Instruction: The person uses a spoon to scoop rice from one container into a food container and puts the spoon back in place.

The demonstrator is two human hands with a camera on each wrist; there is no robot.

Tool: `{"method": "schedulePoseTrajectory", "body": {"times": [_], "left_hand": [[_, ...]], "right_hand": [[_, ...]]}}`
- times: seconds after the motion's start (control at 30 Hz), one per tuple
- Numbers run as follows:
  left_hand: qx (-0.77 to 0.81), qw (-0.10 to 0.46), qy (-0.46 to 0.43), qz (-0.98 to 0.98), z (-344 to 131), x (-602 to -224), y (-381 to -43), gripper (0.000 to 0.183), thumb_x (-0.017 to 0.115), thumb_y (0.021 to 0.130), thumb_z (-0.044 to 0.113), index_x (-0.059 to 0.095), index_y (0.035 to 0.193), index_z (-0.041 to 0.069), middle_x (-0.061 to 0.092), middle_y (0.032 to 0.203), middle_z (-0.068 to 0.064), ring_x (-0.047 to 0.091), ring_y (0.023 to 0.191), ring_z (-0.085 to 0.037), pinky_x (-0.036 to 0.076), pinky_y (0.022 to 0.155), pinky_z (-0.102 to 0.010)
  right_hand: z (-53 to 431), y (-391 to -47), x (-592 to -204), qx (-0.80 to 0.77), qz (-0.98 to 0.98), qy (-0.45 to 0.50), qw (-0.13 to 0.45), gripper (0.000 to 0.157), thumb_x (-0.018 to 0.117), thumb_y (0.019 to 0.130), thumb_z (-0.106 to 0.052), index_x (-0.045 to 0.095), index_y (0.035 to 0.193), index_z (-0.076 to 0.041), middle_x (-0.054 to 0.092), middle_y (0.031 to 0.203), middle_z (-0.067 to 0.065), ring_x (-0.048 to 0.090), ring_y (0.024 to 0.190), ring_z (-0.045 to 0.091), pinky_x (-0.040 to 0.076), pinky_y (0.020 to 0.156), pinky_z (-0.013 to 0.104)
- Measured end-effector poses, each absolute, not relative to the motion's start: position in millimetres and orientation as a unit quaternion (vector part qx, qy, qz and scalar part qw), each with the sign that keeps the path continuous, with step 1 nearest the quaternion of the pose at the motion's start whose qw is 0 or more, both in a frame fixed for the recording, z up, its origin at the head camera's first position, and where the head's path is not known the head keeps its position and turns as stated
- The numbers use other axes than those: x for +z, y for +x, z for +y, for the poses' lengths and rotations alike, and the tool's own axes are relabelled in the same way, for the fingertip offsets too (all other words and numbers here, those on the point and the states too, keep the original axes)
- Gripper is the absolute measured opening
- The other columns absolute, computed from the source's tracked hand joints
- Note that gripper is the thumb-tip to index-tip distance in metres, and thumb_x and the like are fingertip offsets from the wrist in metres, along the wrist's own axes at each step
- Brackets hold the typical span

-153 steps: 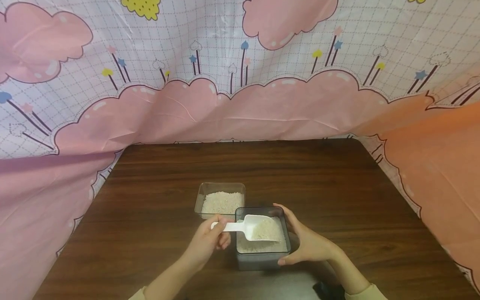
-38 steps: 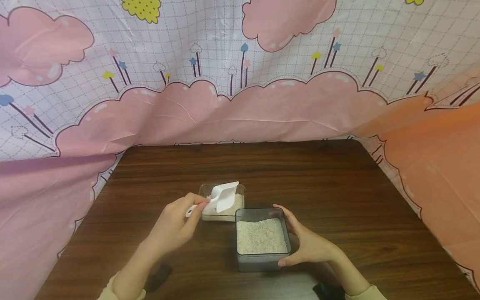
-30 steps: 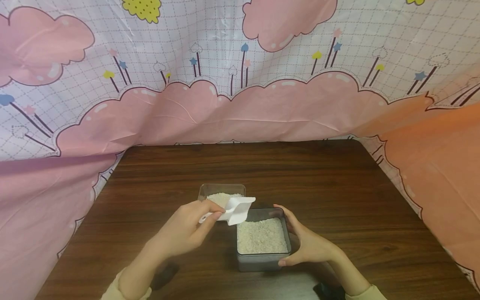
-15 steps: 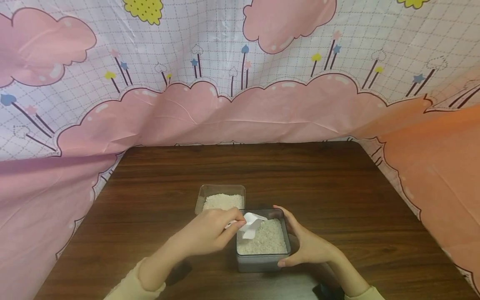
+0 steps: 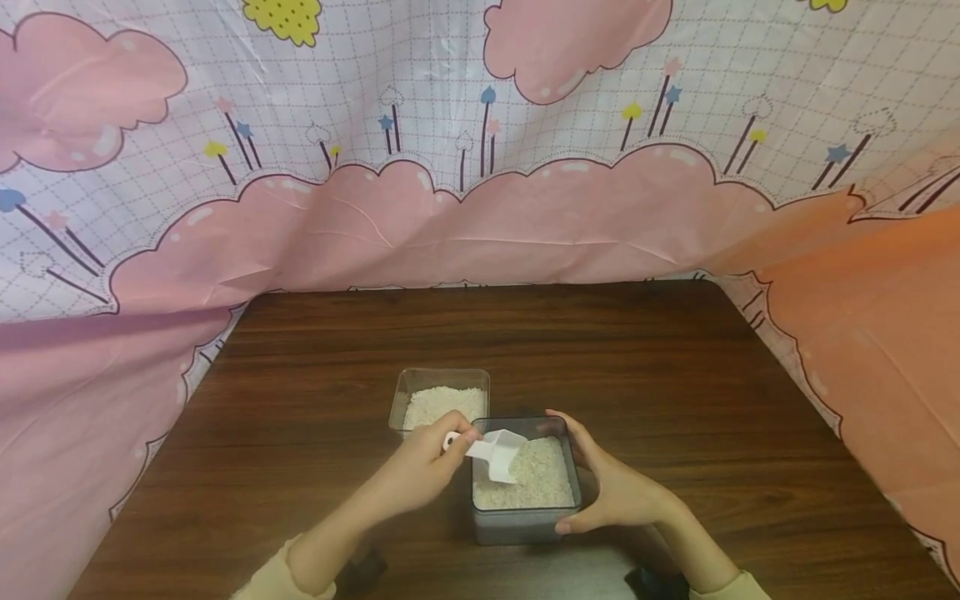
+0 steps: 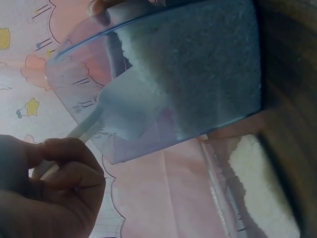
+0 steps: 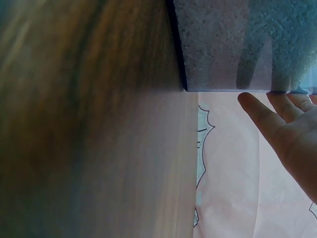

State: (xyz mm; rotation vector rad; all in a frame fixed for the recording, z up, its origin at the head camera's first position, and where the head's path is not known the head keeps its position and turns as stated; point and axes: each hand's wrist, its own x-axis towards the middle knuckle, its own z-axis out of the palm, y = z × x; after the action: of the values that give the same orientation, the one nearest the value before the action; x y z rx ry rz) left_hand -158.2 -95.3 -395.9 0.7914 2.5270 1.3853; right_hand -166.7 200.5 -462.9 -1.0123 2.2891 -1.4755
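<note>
My left hand (image 5: 420, 467) pinches the handle of a white scoop (image 5: 497, 450) between thumb and fingers. The scoop's blade is dipped into the rice (image 5: 536, 487) inside a dark see-through box (image 5: 517, 527); its front edge is hidden in the grains. Through the box wall in the left wrist view, the blade (image 6: 131, 104) slants down into the rice. Around the box's right side, my right hand (image 5: 615, 487) holds it, thumb at the near corner and fingers toward the back. In the right wrist view those fingers (image 7: 262, 116) lie against the box's wall.
A shallow clear container (image 5: 401, 408) with a heap of rice (image 5: 446, 404) stands just behind and left of the box. Both rest on a dark wooden table (image 5: 337, 350). A patterned pink and white curtain (image 5: 465, 225) encloses the table's back and sides.
My left hand has carried the scoop from the shallow clear container, where it was tipped, rightward to the dark box and lowered its blade into the rice. My right hand has stayed on the box.
</note>
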Motion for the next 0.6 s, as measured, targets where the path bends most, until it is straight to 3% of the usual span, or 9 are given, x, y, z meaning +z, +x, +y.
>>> {"method": "schedulePoseTrajectory", "body": {"times": [0.1,0.33,0.6], "left_hand": [[0.496,0.091,0.247,0.827,-96,-399,-159,0.022,0.047,0.105,0.025,0.055,0.095,0.008,0.036,0.057,0.008,0.027,0.048,-0.001,0.022,0.044,-0.019],[0.553,0.142,0.243,0.784,-95,-405,-159,0.019,0.046,0.105,0.018,0.052,0.096,0.002,0.037,0.060,0.005,0.030,0.051,-0.004,0.024,0.046,-0.019],[0.599,0.156,0.231,0.751,-93,-411,-156,0.019,0.043,0.105,0.014,0.050,0.097,-0.002,0.040,0.061,0.001,0.038,0.055,-0.006,0.033,0.053,-0.019]], "right_hand": [[201,-166,-462,-0.502,0.785,-0.341,0.121,0.122,0.090,0.069,-0.023,0.005,0.156,-0.024,0.026,0.152,0.009,0.026,0.141,0.039,0.033,0.106,0.054],[201,-165,-462,-0.511,0.781,-0.336,0.130,0.123,0.090,0.069,-0.022,0.003,0.156,-0.022,0.023,0.154,0.013,0.024,0.141,0.042,0.030,0.102,0.065],[201,-167,-462,-0.505,0.781,-0.347,0.119,0.121,0.089,0.070,-0.021,0.005,0.156,-0.023,0.027,0.152,0.008,0.027,0.142,0.032,0.034,0.108,0.045]]}}
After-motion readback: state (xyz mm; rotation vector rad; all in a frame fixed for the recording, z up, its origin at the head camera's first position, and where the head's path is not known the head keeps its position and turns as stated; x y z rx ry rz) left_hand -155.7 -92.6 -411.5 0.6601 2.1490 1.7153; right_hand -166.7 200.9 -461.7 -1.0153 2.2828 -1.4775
